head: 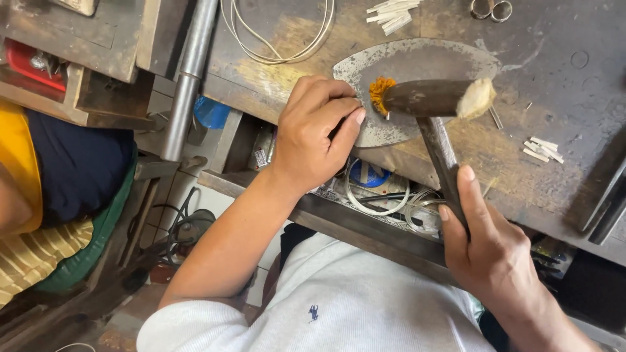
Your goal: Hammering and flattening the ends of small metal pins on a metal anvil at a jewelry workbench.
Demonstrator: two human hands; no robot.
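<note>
Your worn wooden tabletop [561, 130] fills the upper right of the view, and on it lies a flat grey metal plate [404, 65] with a rounded outline. Your right hand [489, 251] has its fingers [468, 195] clamped around the dark handle of a mallet [433, 98]; its dark cylindrical head lies across the plate, with one frayed orange face and one pale, worn face. Your left hand [316, 133] rests at the plate's left edge, its fingers [339, 124] drawn together in a pinch on something small, just beside the orange face; what they pinch cannot be told. Below the tabletop an open drawer [385, 195] holds wire rings and a round blue-and-white label. A coil of pale wire [277, 32] lies at the top edge, and short white strips [541, 150] lie right of the handle, with more at the top. Two small metal rings [492, 10] sit at the upper right.
</note>
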